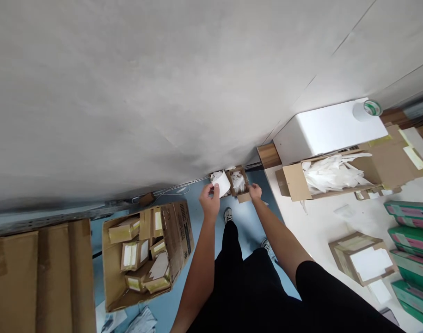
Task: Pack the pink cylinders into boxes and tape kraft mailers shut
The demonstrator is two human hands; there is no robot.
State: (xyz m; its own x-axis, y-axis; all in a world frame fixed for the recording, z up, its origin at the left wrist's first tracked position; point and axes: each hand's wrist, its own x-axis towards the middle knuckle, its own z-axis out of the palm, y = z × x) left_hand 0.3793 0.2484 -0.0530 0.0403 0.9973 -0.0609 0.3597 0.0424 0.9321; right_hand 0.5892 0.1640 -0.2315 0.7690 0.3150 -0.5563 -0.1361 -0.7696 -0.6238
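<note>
My left hand pinches a white sheet of paper between thumb and fingers, above the floor near the wall. My right hand is closed, fingertips pressed together, just right of a small open carton standing on the floor. What those fingers hold, if anything, is too small to make out. Crumpled white paper scraps lie inside that carton. Behind the sheet, another small container with white scraps is partly hidden.
To the left stands a large open carton holding several taped boxes. On the white table at right are a carton of white strips, a taped box and green boxes. A tape roll sits on a white case.
</note>
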